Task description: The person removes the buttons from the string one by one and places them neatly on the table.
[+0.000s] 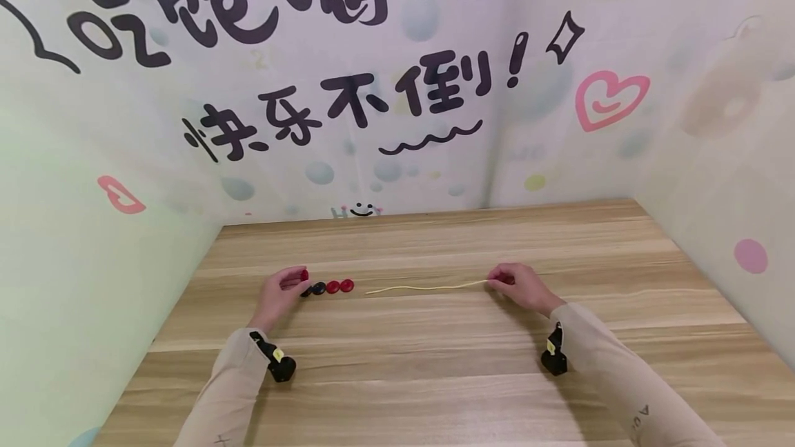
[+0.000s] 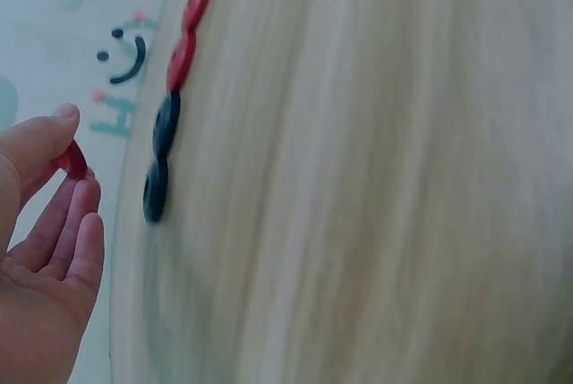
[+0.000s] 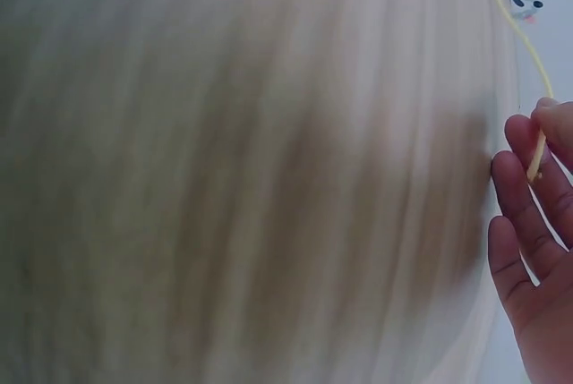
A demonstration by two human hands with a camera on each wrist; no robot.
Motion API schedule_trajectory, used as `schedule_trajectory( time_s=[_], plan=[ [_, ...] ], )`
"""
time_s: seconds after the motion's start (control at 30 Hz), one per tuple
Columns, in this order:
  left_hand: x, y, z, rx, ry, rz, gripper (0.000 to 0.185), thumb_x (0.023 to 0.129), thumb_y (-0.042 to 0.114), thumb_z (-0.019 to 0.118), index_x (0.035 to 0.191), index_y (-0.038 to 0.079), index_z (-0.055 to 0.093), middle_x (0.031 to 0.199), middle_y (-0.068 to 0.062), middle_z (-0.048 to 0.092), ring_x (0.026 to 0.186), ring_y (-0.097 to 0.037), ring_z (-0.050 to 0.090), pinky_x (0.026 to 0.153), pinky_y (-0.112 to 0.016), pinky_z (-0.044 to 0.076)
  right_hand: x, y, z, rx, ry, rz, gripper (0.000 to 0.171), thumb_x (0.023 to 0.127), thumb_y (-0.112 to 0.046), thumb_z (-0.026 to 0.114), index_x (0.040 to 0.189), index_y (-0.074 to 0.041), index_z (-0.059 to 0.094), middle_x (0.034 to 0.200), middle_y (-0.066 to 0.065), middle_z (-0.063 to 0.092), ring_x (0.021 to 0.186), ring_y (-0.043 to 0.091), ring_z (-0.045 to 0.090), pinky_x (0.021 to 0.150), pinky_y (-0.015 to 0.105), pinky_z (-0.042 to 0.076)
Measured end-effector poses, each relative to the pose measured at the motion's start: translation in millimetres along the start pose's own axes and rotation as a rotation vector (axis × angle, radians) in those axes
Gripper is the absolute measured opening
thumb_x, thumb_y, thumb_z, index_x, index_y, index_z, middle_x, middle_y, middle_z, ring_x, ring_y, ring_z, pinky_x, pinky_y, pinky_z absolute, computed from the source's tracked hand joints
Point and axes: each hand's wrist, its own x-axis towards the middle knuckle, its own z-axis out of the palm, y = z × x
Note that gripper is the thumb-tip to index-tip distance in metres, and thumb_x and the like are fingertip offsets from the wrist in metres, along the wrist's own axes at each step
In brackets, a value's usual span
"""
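Note:
My left hand (image 1: 279, 295) pinches a red button (image 2: 73, 162) between thumb and fingertips, raised just over the left end of a row of buttons. In that row lie two dark buttons (image 1: 319, 288) and, to their right, two red buttons (image 1: 347, 285), edge to edge on the table. On the right side, my right hand (image 1: 523, 287) pinches a thin yellow string (image 1: 422, 287) near its end. A short tail of it sticks out past the thumb in the right wrist view. The string stretches left across the table, its free end a little right of the buttons.
The wood-grain table (image 1: 397, 378) meets a printed cloth backdrop (image 1: 348, 178) with writing along its back edge. Similar light panels (image 1: 714, 157) stand at both sides. A small black camera (image 1: 282, 368) is strapped to each wrist over the beige sleeves.

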Motion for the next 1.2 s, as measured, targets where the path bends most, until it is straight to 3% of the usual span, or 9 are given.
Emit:
schedule_trajectory(
  time_s=[0.2,0.47,0.73,1.2],
  plan=[
    [-4.4,-6.7,-9.9,0.083,0.026,-0.031,0.036,0.083,0.005,0.059,0.117,-0.007,0.051,0.11,-0.024,0.054,0.096,-0.029,0.052,0.081,-0.03,0.046,-2,3,-3,-0.018,0.003,0.017,0.005,0.081,-0.006,0.062,0.084,-0.004,0.065,0.077,0.0,0.061,0.072,0.012,0.053,0.065,0.024,0.045],
    [-7.1,-19.7,-15.1,0.174,0.024,-0.014,0.035,0.079,-0.001,0.062,0.111,-0.01,0.054,0.106,-0.027,0.055,0.092,-0.034,0.054,0.08,-0.041,0.044,-2,6,-3,-0.048,0.003,0.013,0.005,0.081,-0.009,0.063,0.083,-0.004,0.065,0.075,-0.002,0.059,0.069,0.011,0.05,0.063,0.023,0.043],
    [-5.7,-26.8,-14.8,0.239,0.011,-0.02,0.032,0.076,-0.002,0.062,0.106,-0.012,0.057,0.101,-0.027,0.057,0.087,-0.032,0.054,0.077,-0.039,0.044,-2,8,-2,-0.054,0.009,0.018,0.006,0.082,-0.01,0.062,0.081,-0.005,0.064,0.074,-0.002,0.058,0.068,0.011,0.048,0.062,0.024,0.042],
    [-3.8,-25.6,-14.7,0.156,-0.016,-0.127,0.038,0.077,-0.002,0.061,0.113,-0.011,0.052,0.111,-0.028,0.052,0.099,-0.036,0.05,0.086,-0.043,0.039,-1,7,-1,-0.074,0.01,0.03,0.004,0.082,-0.01,0.062,0.081,-0.007,0.064,0.076,-0.002,0.059,0.07,0.012,0.05,0.065,0.028,0.042]
  ],
)
